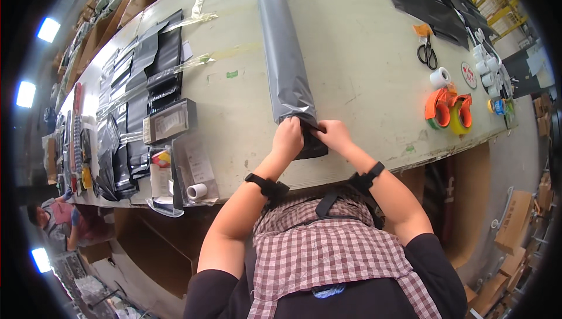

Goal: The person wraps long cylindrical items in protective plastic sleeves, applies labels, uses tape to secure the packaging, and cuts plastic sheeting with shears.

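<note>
A long grey plastic mailing bag [284, 43], filled out by something narrow inside, lies lengthwise on the table with its near end toward me. My left hand [288, 138] is closed on the left side of that near end, fingers curled into the plastic. My right hand [335, 135] pinches the right side of the same end. Between and below the hands, the bag's dark black inner face shows where the end hangs loose by the table's front edge. What the bag holds is hidden.
Stacks of black and grey bags [143, 67] lie at the left, beside a grey box [170, 121] of papers. At the right are scissors [427, 54], a white roll [439, 77] and orange tape dispensers [448, 111]. More dark bags [424, 8] lie far right. Another person [70, 219] stands far left.
</note>
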